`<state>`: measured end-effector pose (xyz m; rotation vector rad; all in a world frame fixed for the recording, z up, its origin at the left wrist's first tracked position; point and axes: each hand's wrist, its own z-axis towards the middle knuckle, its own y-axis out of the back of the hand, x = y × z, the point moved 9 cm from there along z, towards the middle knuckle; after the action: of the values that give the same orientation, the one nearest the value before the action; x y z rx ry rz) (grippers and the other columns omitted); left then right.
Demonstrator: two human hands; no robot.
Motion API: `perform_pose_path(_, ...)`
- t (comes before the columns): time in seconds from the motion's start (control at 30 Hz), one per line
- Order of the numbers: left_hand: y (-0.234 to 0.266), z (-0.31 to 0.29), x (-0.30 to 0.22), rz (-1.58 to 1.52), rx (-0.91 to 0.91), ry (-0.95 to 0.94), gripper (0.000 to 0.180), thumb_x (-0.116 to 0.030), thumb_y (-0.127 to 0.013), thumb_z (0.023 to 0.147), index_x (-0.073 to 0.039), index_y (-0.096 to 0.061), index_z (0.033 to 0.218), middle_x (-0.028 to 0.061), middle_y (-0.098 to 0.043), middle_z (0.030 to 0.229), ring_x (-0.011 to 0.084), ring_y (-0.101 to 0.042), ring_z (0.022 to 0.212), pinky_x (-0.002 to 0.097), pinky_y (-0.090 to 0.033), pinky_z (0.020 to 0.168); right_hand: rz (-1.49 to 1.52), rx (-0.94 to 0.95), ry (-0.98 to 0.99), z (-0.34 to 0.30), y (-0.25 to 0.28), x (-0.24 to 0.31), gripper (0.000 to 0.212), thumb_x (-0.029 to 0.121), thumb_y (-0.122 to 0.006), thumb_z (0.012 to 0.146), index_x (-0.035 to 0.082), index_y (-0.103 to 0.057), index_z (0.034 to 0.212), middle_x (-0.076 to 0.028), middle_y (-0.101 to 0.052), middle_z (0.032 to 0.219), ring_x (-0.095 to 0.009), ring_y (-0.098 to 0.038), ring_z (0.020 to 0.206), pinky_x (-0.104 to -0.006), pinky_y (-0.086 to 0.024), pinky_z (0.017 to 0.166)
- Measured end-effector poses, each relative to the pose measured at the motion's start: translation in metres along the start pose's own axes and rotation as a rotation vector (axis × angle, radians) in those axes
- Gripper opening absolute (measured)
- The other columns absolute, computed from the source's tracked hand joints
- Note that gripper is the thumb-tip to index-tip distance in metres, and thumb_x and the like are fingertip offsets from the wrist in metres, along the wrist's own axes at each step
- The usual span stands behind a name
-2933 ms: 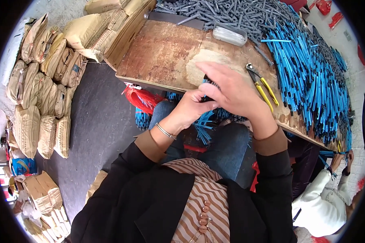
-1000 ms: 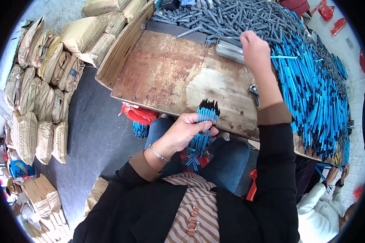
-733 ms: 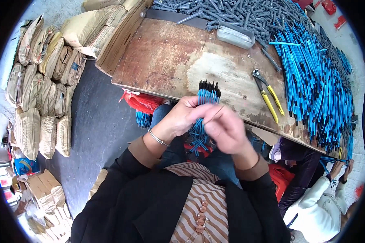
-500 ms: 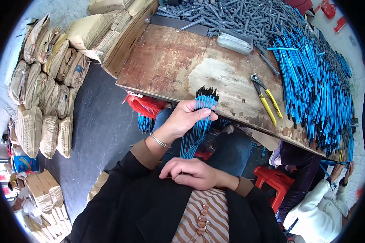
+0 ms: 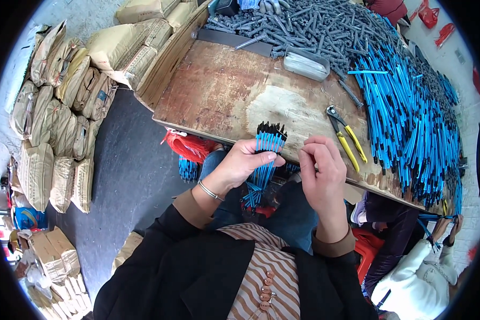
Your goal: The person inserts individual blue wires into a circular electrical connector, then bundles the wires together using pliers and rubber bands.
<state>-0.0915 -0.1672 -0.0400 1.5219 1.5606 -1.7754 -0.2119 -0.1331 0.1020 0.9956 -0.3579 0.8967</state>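
Note:
My left hand [image 5: 245, 162] is closed around a bundle of thin blue rods with black tips [image 5: 269, 143], held upright at the table's front edge. A thin reddish band seems to cross the bundle just above my thumb. The rods' lower ends spread apart below the hand, over my lap. To the right of the bundle and apart from it, my right hand [image 5: 324, 173] is raised with its fingers curled and pinched together. Whatever those fingers may hold is too small or hidden to make out.
On the wooden table [image 5: 213, 80] lie yellow-handled pliers [image 5: 346, 137], a clear plastic box [image 5: 306, 64], a heap of grey plastic anchors [image 5: 304, 26] and a large pile of blue rods [image 5: 410, 117]. A red stool [image 5: 365, 250] and a co-worker [image 5: 416, 272] are at right; paper sacks [image 5: 58, 117] at left.
My right hand has risen from my lap to the right of the bundle, its fingers curled. My left hand keeps its hold at nearly the same spot.

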Motion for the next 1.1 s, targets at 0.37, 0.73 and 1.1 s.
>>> perform_pose_path(0.37, 0.0004, 0.0006, -0.0004, 0.018, 0.004, -0.002, 0.019, -0.003, -0.059, 0.086, 0.0, -0.062, 0.104, 0.0101, -0.066, 0.094, 0.0214, -0.065, 0.09, 0.0328, -0.052, 0.082, -0.144, -0.024, 0.003, -0.0028, 0.002, -0.0067, 0.008, -0.004, -0.059, 0.079, -0.002, -0.057, 0.086, -0.013, -0.055, 0.089, -0.027, -0.058, 0.078, -0.0316, -0.047, 0.066)
perform_pose_path(0.73, 0.001, -0.0002, -0.0017, 0.081, 0.005, -0.022, 0.019, -0.003, -0.058, 0.087, 0.0, -0.062, 0.105, 0.0099, -0.066, 0.094, 0.02, -0.065, 0.089, 0.0317, -0.052, 0.081, -0.181, -0.024, 0.007, 0.001, 0.0017, -0.0042, 0.009, -0.005, -0.058, 0.078, -0.002, -0.057, 0.087, -0.014, -0.055, 0.088, -0.029, -0.057, 0.079, -0.0331, -0.047, 0.067)
perform_pose_path(1.1, -0.0017, -0.0016, -0.0032, 0.1, 0.016, -0.052, 0.02, -0.003, -0.057, 0.087, 0.0, -0.062, 0.106, 0.0097, -0.066, 0.093, 0.019, -0.064, 0.089, 0.0305, -0.051, 0.081, -0.206, -0.024, 0.041, 0.0002, 0.0021, -0.001, 0.009, -0.005, -0.058, 0.079, -0.002, -0.058, 0.088, -0.013, -0.055, 0.088, -0.027, -0.057, 0.078, -0.0322, -0.047, 0.066)
